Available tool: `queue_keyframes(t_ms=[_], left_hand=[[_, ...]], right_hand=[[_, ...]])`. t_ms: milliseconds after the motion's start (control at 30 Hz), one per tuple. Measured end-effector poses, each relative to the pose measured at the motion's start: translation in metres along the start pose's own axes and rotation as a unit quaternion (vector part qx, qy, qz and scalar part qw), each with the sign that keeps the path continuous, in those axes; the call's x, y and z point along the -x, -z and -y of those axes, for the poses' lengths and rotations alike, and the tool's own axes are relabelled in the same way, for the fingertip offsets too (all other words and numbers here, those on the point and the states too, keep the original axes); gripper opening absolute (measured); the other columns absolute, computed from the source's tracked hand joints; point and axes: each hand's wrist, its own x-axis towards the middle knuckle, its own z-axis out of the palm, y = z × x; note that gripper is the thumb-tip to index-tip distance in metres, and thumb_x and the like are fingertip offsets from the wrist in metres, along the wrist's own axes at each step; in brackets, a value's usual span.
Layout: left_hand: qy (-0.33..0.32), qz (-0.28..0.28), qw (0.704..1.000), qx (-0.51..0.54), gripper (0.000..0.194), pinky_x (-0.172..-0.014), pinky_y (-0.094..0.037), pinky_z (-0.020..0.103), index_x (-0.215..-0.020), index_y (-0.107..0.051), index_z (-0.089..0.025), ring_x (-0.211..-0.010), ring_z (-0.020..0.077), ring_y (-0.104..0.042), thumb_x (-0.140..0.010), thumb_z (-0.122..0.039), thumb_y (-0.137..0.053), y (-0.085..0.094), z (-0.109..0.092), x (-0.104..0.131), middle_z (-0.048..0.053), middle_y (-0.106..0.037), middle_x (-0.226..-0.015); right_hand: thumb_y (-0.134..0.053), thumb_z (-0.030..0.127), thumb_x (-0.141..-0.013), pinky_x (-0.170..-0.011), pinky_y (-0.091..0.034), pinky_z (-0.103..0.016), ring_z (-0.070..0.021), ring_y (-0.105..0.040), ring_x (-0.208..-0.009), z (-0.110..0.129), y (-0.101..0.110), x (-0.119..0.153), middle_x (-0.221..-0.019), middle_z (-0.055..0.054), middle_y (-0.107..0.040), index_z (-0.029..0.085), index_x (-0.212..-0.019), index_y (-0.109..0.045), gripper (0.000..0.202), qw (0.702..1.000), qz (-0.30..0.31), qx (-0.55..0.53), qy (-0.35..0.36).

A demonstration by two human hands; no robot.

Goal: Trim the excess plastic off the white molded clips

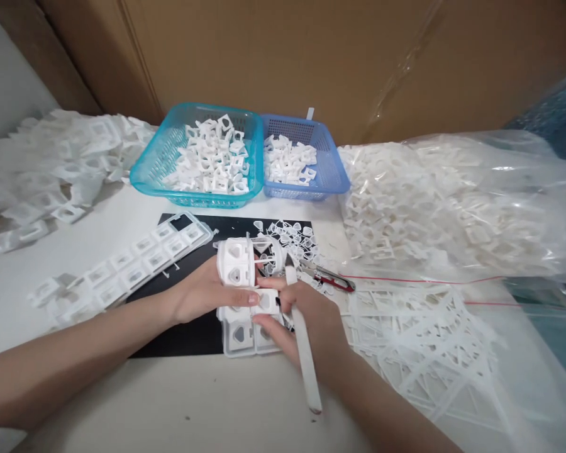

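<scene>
My left hand (207,292) is closed round a white plastic panel of square pieces with heart-shaped openings (238,333), its thumb pressed on the front. My right hand (311,314) pinches a square white piece (266,302) at the panel's right side. Whether that piece is loose from the panel, I cannot tell. The same hand also grips a long white-handled tool with a dark pointed tip (304,358), the tip pointing away from me. Under the panel lies a black mat (183,340). Small heart-shaped offcuts (292,236) are scattered beyond my hands.
Another panel (136,261) lies at left. A red utility knife (332,278) lies right of my hands. A teal basket (146,173) and a blue basket (332,170) hold white pieces. White parts (75,151) heap at left; a clear bag (453,201) and sprue strips (424,346) lie at right.
</scene>
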Motion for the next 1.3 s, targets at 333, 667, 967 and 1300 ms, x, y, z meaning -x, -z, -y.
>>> queue_keyframes(t_ms=[333,667,967,1300], left_hand=[[-0.026,0.086,0.995,-0.050,0.013,-0.063,-0.051,0.025,-0.083,-0.073,-0.015,-0.067,0.0173,-0.066,-0.082,-0.028,-0.069,-0.002,0.001,0.003,0.003,-0.073,-0.076],[0.021,-0.025,0.994,0.107,0.022,-0.059,-0.054,0.026,-0.082,-0.071,-0.015,-0.063,0.0170,-0.066,-0.073,-0.033,-0.078,0.003,0.004,-0.003,0.005,-0.074,-0.079],[-0.043,-0.065,0.990,0.119,0.034,-0.071,-0.050,0.026,-0.086,-0.064,-0.016,-0.073,0.0151,-0.062,-0.059,-0.011,-0.084,0.002,0.006,-0.007,-0.001,-0.067,-0.076],[-0.047,-0.100,0.991,0.073,0.029,-0.056,-0.043,0.023,-0.073,-0.059,-0.015,-0.060,0.0118,-0.053,-0.055,-0.011,-0.082,-0.004,0.002,-0.006,-0.003,-0.057,-0.067]], right_hand=[[-0.075,0.020,-0.078,-0.048,-0.055,-0.025,-0.0243,-0.076,-0.082,-0.010,0.005,0.000,-0.067,0.002,-0.072,0.027,-0.071,-0.043,0.034,0.990,-0.095,0.073,0.071],[-0.080,0.029,-0.071,-0.069,-0.058,-0.035,-0.0215,-0.072,-0.081,-0.014,0.038,-0.017,-0.094,-0.005,-0.077,0.026,-0.072,-0.037,0.043,0.975,-0.153,-0.058,-0.149],[-0.041,0.055,-0.095,-0.088,-0.054,-0.044,-0.0224,-0.070,-0.095,-0.017,0.027,-0.015,-0.108,-0.009,-0.074,0.025,-0.117,-0.059,0.041,0.967,-0.103,-0.118,-0.201],[-0.075,0.040,-0.076,-0.069,-0.062,-0.033,-0.0167,-0.071,-0.066,-0.007,0.021,-0.012,-0.074,-0.002,-0.075,0.024,-0.091,-0.076,0.022,0.889,-0.094,-0.298,-0.336]])
